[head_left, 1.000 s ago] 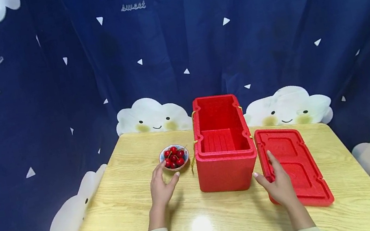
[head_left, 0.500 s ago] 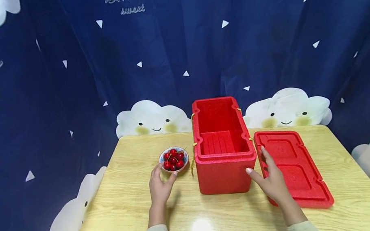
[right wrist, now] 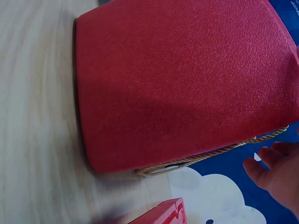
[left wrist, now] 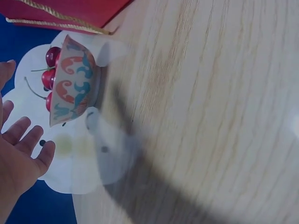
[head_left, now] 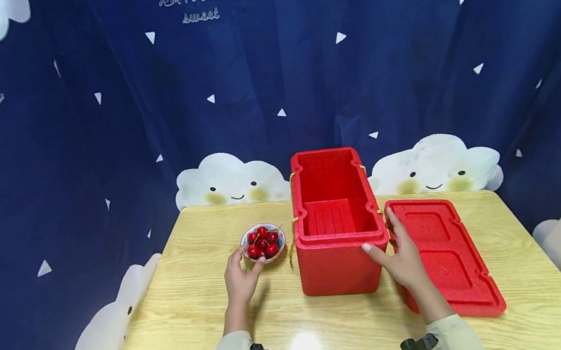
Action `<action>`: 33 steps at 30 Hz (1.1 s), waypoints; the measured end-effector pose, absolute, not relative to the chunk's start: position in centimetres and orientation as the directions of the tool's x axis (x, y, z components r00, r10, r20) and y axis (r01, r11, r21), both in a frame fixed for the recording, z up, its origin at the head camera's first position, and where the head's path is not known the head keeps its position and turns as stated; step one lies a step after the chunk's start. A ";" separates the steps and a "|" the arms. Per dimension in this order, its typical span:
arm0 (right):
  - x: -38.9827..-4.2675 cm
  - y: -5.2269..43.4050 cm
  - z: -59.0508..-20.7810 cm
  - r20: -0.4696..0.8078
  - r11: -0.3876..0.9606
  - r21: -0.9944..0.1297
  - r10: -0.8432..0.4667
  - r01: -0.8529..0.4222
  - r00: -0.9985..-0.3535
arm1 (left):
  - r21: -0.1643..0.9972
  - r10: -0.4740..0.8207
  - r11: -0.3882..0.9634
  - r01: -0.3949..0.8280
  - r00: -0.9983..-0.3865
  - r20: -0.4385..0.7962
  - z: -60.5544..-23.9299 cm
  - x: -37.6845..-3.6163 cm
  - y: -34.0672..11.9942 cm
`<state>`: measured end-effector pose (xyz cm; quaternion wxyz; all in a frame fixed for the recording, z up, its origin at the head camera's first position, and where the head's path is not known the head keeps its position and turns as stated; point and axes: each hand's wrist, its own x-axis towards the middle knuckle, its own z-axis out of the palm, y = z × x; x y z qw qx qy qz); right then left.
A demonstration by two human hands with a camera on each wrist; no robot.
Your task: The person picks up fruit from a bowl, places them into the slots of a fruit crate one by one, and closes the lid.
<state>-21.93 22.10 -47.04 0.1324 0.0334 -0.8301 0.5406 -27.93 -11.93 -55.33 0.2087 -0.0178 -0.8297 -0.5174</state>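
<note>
A small patterned bowl of red cherries sits on the wooden table, left of an open red foam box. My left hand is open just in front of the bowl, with thumb and fingers spread toward it. In the left wrist view the bowl stands slightly apart from my left hand's fingers. My right hand is open at the box's front right corner, thumb at the front and fingers along the right side. Contact there is unclear. The right wrist view shows the box wall and my fingers beside it.
The red lid lies flat on the table to the right of the box, partly under my right forearm. A gold rope handle hangs on the box's side. A dark blue curtain with clouds closes in the table's far and side edges.
My right hand has moved left off the lid and up to the box's front right corner. My left hand has edged closer to the bowl of cherries.
</note>
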 end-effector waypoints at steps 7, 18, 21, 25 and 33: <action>-23.2 22.0 -46.4 0.265 0.346 -0.910 0.064 -0.227 -0.962 | 0.868 -0.183 0.437 0.236 -0.921 0.343 -55.7 -28.6 -11.6; -24.4 21.8 -46.1 0.173 0.349 -0.927 0.060 -0.142 -0.983 | 0.863 -0.204 0.431 0.264 -0.903 0.378 -56.3 -29.6 -11.7; -24.5 21.8 -46.0 0.158 0.339 -0.931 0.041 -0.135 -0.987 | 0.842 -0.191 0.444 0.306 -0.886 0.423 -56.4 -30.0 -11.6; -24.5 21.8 -45.9 0.129 0.333 -0.936 0.026 -0.113 -0.991 | 0.858 -0.178 0.453 0.242 -0.919 0.352 -56.3 -30.5 -11.8; -24.1 21.1 -46.0 0.102 0.449 -0.891 0.071 -0.059 -0.992 | 0.879 -0.179 0.457 0.137 -0.954 0.242 -56.3 -30.8 -12.2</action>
